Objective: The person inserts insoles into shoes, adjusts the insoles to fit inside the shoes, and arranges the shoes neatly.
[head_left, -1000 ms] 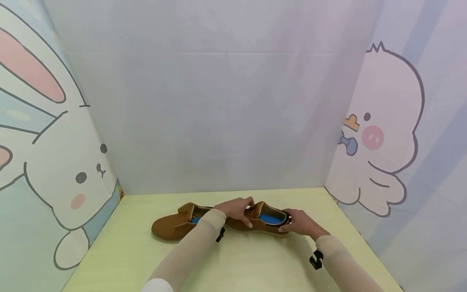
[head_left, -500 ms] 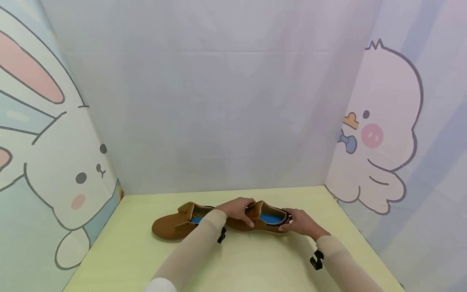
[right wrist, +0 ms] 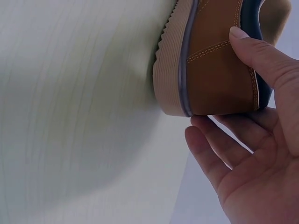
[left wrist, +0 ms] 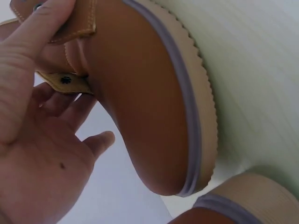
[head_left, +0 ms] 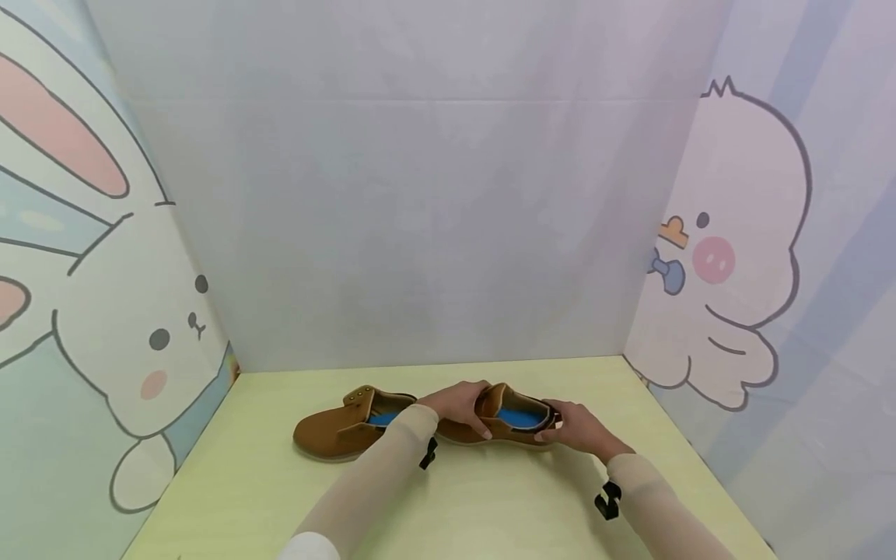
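A brown low-cut shoe [head_left: 509, 437] with a blue insole lies on the right side of the pair, toe pointing left. My left hand [head_left: 458, 406] grips its lace flaps; in the left wrist view the thumb lies on one flap [left wrist: 79, 21] and fingertips sit behind the other. At the heel, my right hand [head_left: 577, 428] holds the shoe, with the thumb on the side near the collar and fingers behind the heel [right wrist: 219, 88]. The matching brown shoe [head_left: 325, 435] stands to the left, its heel partly hidden by my left forearm.
Both shoes are on a pale yellow-green table [head_left: 476, 505]. A plain grey-white curtain [head_left: 434, 233] rises behind it. Side panels carry a cartoon rabbit [head_left: 119, 373] at left and a cartoon chick [head_left: 742, 233] at right. Black clips hang at both wrists.
My left hand has shifted very slightly right along the shoe. My right hand stays at the heel, and both shoes keep nearly the same places.
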`<state>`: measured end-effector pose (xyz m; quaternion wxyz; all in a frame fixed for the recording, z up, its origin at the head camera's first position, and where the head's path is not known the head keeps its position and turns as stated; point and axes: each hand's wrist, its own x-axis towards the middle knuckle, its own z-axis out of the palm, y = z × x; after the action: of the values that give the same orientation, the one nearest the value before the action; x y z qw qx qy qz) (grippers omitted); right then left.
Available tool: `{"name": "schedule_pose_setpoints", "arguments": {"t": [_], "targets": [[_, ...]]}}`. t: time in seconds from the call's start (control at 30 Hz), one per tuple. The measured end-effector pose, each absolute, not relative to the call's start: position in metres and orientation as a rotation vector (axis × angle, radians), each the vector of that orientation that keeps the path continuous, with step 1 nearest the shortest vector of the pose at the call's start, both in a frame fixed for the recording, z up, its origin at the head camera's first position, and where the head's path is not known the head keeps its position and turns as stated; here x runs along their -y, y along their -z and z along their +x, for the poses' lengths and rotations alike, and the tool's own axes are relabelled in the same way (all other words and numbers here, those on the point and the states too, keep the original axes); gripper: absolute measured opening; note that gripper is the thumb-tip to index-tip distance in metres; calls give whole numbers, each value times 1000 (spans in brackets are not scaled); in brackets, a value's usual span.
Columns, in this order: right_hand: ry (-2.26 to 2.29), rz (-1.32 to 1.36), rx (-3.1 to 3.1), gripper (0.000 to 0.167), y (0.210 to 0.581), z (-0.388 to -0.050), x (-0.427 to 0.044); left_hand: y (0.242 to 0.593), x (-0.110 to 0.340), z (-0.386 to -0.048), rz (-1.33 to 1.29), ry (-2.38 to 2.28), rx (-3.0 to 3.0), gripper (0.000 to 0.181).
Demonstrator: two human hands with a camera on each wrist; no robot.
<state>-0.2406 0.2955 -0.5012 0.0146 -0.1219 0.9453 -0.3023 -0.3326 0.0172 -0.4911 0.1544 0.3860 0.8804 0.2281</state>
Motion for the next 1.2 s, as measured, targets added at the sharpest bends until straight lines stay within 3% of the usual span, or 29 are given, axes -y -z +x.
{"name": "schedule_pose_setpoints", "arguments": {"t": [0.17, 0.43, 0.9, 1.2], "targets": [[981, -407, -2940, 70, 505, -239, -297, 494, -20, -333, 1124, -686, -2521, 94], [1028, -436, -2923, 67, 511, -232, -300, 496, -24, -331, 1159, -686, -2550, 78], [1030, -519, -2916, 63, 510, -227, -307, 493, -33, -336, 1160, -649, -2547, 79], [1085, -432, -2958, 74, 511, -221, -306, 483, -34, -333, 1225, -718, -2589, 68]]}}
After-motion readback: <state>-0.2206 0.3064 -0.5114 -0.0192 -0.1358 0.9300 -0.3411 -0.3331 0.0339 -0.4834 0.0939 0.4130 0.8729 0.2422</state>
